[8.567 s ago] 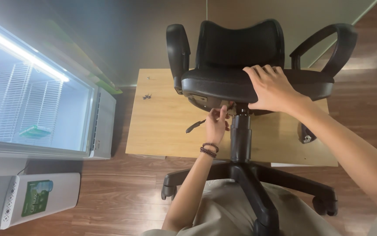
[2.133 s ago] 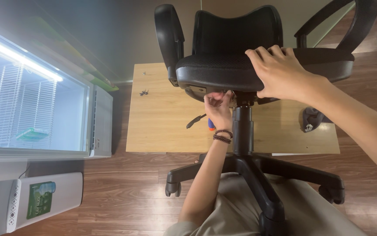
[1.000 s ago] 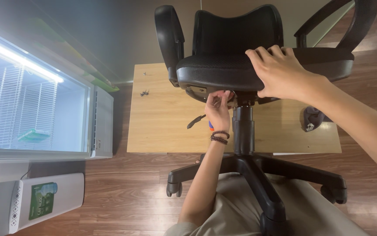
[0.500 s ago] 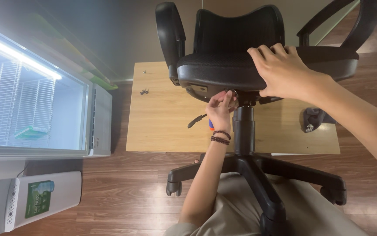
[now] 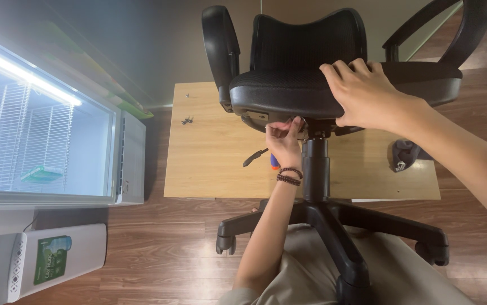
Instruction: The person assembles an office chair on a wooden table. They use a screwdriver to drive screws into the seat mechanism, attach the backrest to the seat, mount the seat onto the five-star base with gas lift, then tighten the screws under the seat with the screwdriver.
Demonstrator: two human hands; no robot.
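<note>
bare arms, beaded wrist bracelets (dark), beige trousers

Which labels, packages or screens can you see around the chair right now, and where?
Green rectangular label: on the white floor appliance, bottom left, with a small pale picture.
Small white mark on the black object: on the wooden board, right of the chair column; too small to describe.
No screens or packages visible.

We have one view only, head cam, so nothing overlaps with a second camera. It looks steeply down and forward from above our lap, facing the office chair head-on at close range. The left hand and right hand sit near frame centre, forearms entering from the bottom and right edges. The wood board and floor fill the background; the lit cabinet takes the left edge.
</note>
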